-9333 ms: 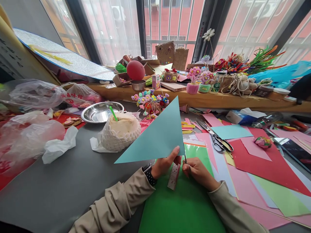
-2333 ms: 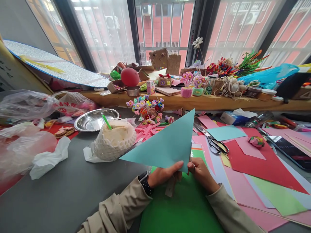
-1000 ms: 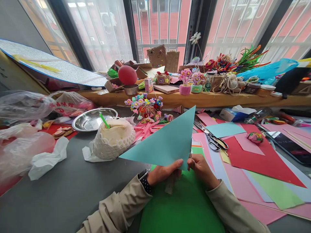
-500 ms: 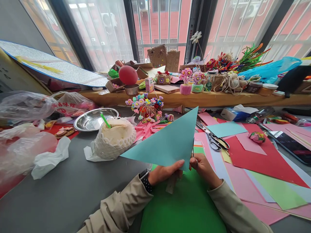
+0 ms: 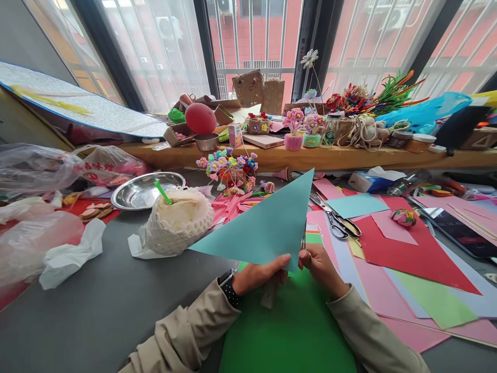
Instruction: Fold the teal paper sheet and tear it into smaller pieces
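A folded light-blue sheet of paper [image 5: 260,223], triangular in outline, is raised above a green sheet [image 5: 287,331]. My left hand [image 5: 264,274] is closed on its lower edge, thumb on top and fingers underneath. At the paper's lower right edge, my right hand [image 5: 320,267] is closed round scissors [image 5: 304,239]; only a thin metal part shows, the rest being hidden by paper and fingers. Below my left hand a pale narrow strip [image 5: 268,296] is visible, its kind unclear. Larger scissors [image 5: 339,225] lie on the table to the right.
Coloured paper sheets [image 5: 419,254] and a phone [image 5: 458,230] lie at right. A foam-netted coconut with a straw [image 5: 178,220], a metal plate [image 5: 134,194] and plastic bags [image 5: 42,228] occupy the left. Craft flowers [image 5: 229,168] stand before the wooden ledge [image 5: 174,158].
The whole view has shifted slightly, so things appear a little further left. Both hands keep their hold, and the blue paper stays almost the same relative to them.
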### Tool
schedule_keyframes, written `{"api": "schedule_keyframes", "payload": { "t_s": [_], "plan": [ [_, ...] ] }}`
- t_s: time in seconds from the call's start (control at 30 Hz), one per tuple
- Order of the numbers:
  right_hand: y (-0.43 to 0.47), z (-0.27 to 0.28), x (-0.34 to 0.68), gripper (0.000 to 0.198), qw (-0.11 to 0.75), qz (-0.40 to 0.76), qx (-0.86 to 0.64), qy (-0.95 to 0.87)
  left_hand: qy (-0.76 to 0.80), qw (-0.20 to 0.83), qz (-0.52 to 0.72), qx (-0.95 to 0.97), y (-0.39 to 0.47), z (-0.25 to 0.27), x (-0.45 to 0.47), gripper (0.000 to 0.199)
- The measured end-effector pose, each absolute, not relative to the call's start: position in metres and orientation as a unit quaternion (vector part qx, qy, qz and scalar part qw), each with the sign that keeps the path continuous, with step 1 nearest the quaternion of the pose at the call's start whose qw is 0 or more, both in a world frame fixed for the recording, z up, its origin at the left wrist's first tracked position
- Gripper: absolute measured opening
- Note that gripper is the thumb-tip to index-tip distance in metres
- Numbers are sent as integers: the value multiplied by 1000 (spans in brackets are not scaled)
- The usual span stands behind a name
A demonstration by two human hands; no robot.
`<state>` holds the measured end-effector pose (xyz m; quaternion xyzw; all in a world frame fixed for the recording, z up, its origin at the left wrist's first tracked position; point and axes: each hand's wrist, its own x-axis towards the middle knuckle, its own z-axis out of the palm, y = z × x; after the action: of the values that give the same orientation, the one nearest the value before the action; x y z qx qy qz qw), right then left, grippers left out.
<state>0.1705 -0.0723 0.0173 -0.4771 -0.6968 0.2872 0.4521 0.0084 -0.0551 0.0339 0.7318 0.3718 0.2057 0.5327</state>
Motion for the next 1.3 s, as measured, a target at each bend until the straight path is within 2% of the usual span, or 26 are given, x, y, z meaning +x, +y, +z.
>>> {"api": "schedule_keyframes", "payload": {
  "t_s": [0.8, 1.3],
  "plan": [
    [-72, 19, 172, 67, 461, 263, -487, -694, 379, 556, 198, 713, -56, 32, 9, 47],
    [-72, 17, 175, 62, 469, 273, -479, -690, 367, 565, 165, 721, -55, 35, 9, 49]
  ]
}}
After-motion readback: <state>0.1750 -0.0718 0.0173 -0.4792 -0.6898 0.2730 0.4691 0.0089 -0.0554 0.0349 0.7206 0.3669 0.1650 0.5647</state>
